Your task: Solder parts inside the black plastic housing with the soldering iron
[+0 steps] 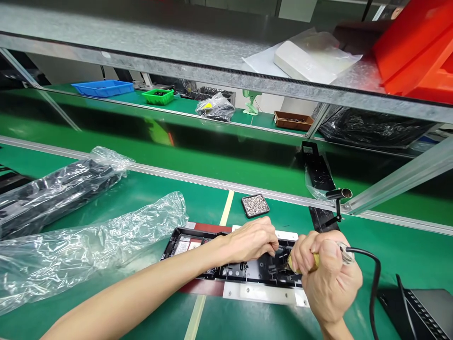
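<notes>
A long black plastic housing (247, 270) lies in a white and dark red fixture (260, 292) on the green bench. My left hand (252, 240) is over the middle of the housing, fingers pinched together and pointing down; whatever is between the fingertips is too small to make out. My right hand (327, 269) is wrapped round a corded electric screwdriver (313, 261), whose yellowish front end points left at the right part of the housing. Its tip is hard to see. Behind my left hand sits a small black tray of screws (255, 206).
Clear plastic bags (106, 241) cover the left side, one with dark parts inside. A metal tube holder (339, 194) stands at right, near a black part (421, 307). A metal shelf (212, 71) crosses above, with a red bin (417, 52).
</notes>
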